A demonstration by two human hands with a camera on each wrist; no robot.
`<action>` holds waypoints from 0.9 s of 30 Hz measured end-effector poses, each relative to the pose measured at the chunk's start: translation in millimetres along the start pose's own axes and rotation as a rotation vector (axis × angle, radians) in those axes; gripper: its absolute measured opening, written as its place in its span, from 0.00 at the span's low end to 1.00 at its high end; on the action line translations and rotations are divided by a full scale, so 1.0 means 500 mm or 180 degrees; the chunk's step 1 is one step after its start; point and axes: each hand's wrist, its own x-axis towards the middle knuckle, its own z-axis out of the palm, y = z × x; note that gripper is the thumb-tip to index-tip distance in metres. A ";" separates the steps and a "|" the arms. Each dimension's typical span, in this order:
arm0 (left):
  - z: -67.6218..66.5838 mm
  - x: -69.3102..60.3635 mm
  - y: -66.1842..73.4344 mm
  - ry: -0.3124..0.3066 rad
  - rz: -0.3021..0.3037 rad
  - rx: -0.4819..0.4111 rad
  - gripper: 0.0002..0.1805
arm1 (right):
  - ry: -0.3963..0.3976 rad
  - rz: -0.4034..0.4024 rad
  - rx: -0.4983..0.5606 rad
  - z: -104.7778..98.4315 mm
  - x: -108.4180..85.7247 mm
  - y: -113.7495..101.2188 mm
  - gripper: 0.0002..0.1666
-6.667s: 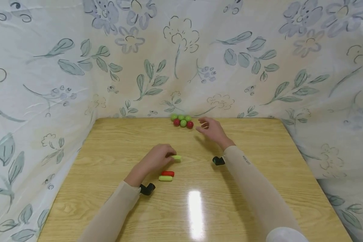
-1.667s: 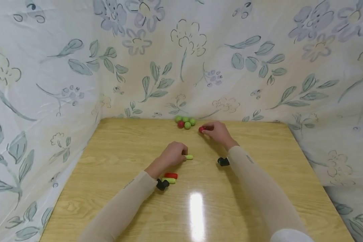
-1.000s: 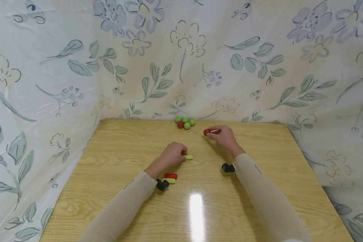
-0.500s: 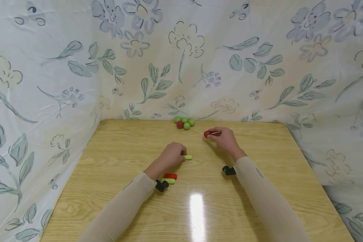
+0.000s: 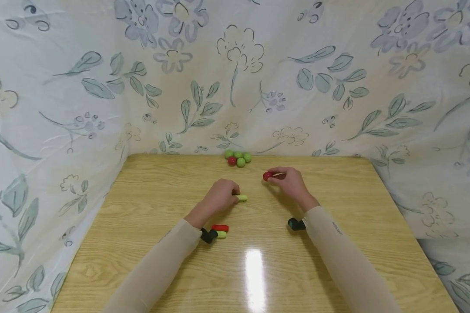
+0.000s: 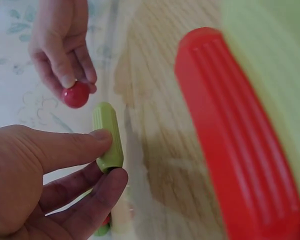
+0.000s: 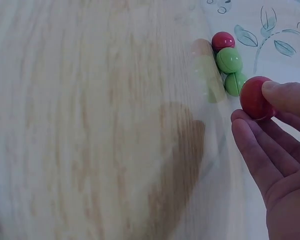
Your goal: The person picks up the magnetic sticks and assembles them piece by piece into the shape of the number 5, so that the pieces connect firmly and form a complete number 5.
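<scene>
Between its thumb and fingertips, my left hand [image 5: 220,194] pinches a light-green ribbed piece [image 5: 242,198], like a short handle. The left wrist view shows this green ribbed piece [image 6: 106,117] lengthwise, with a dark opening at its lower end. A glossy red ball [image 5: 267,176] is pinched by my right hand [image 5: 291,181], beyond and to the right of the green piece. Both are apart from each other. Close to the left wrist lie a red ribbed piece [image 5: 220,228] and another light-green piece [image 5: 221,234], partly hidden by the wrist camera.
At the far table edge sit several green balls [image 5: 240,162] and one red ball [image 5: 232,161], bunched together. The wooden table [image 5: 149,182] ends at a flowered cloth [image 5: 235,87] behind. Black wrist cameras [image 5: 296,224] jut out below each wrist.
The right hand has taken a red ball from the bunch and drawn it right and nearer. The left hand, still pinching the green piece, has just shifted slightly away from the near edge.
</scene>
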 end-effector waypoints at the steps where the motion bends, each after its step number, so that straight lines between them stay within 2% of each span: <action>1: -0.001 0.001 0.000 -0.0001 -0.0026 -0.0046 0.03 | -0.0005 -0.0018 0.0003 0.001 -0.001 0.000 0.21; 6: -0.007 0.011 0.001 0.0001 -0.0078 -0.0150 0.05 | -0.0002 -0.0124 0.0010 0.007 -0.006 -0.007 0.19; 18: -0.014 0.028 0.007 0.0082 -0.0015 -0.0059 0.08 | -0.0149 -0.0125 -0.0078 0.031 -0.031 -0.020 0.18; 27: -0.015 0.041 0.009 0.0051 -0.0021 -0.0055 0.09 | -0.0250 -0.0173 -0.0075 0.036 -0.043 -0.026 0.16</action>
